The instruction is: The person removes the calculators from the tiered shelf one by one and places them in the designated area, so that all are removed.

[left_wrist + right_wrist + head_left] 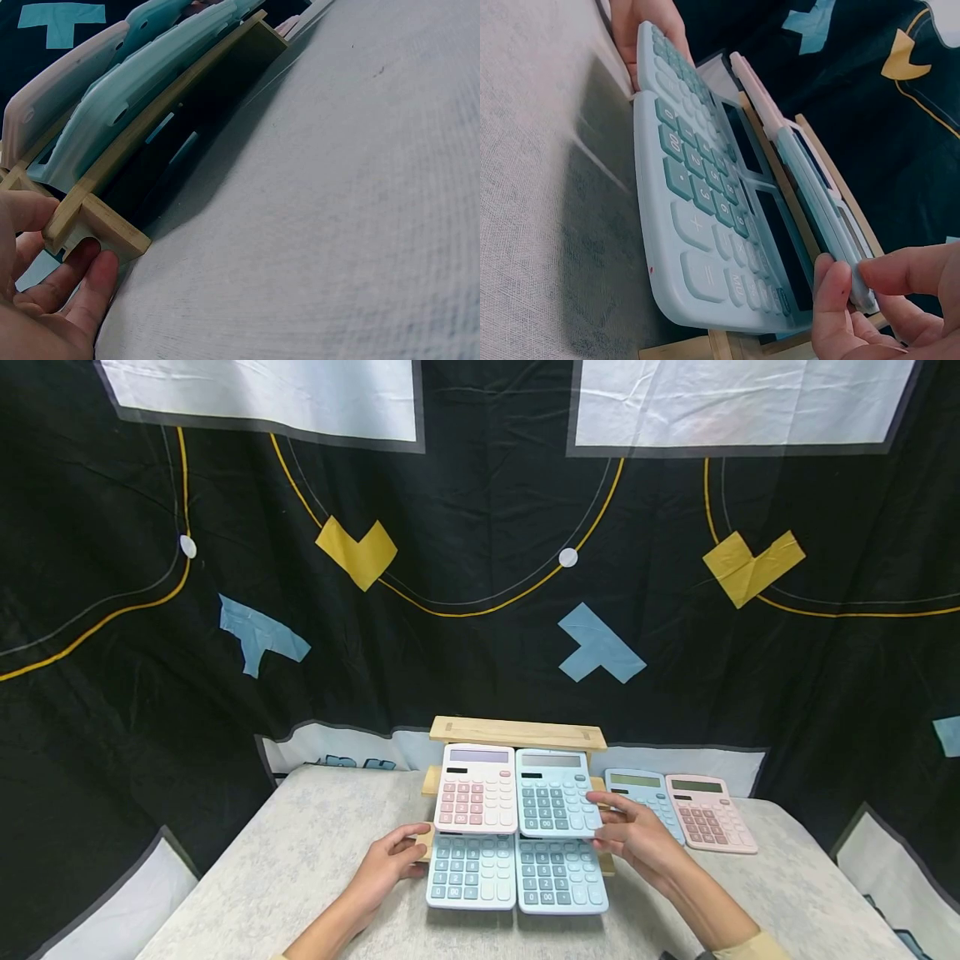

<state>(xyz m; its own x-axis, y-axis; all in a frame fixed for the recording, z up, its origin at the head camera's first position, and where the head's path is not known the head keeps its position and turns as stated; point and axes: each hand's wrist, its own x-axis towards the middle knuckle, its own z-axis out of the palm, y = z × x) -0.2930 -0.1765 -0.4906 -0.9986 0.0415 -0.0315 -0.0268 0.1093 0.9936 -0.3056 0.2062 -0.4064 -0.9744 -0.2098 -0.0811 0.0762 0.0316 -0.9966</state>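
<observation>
A tiered wooden rack carries calculators in two rows. On its upper tier lean a white calculator with pink keys and a light blue calculator. Two more blue calculators, a left one and a right one, stand side by side on the lower tier. My right hand pinches the right edge of the upper blue calculator between thumb and fingers, as the right wrist view also shows. With my left hand I hold the left end of the rack's lower wooden bar.
To the right behind my right hand, another blue calculator and a pink calculator lean near the table's back. The rack stands on a pale mottled table. A black printed cloth hangs behind.
</observation>
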